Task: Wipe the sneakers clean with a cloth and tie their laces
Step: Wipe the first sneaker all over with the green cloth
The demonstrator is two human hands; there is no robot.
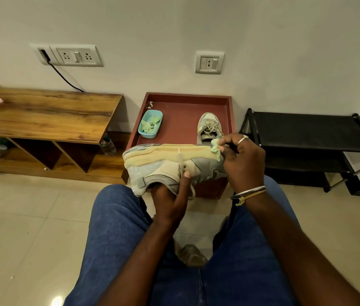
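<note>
Knees (117,228) in jeans sit closest, spread apart, w/ the work held just above and between them. L hand (170,204) is pushed into the shoe's opening, thumb pressed on the side panel, gripping the shoe (163,164) on its side, sole up and away, heel to the person's left, toe to the right. A lace (181,160) hangs loose across the side, untied. R hand (243,160) is curled at the toe end, pinching a small green cloth (216,149) against the sole edge. So the step looks like wiping, sole rim at the toe; tying not begun. Next prob needs the cloth dragged along the rim toward the heel, L hand bracing from inside so the shoe doesn't twist. Beyond, the red table (181,111) has raised rims; 2nd shoe (208,127) stands at its right side, just behind the R hand, and a blue tub (147,135) of green scraps sits left, well apart from it. Bare room lies between those two for setting down. Bench (48,111) flanks the left, black rack (307,129) the right, both near the table's edges; wall behind.
</note>
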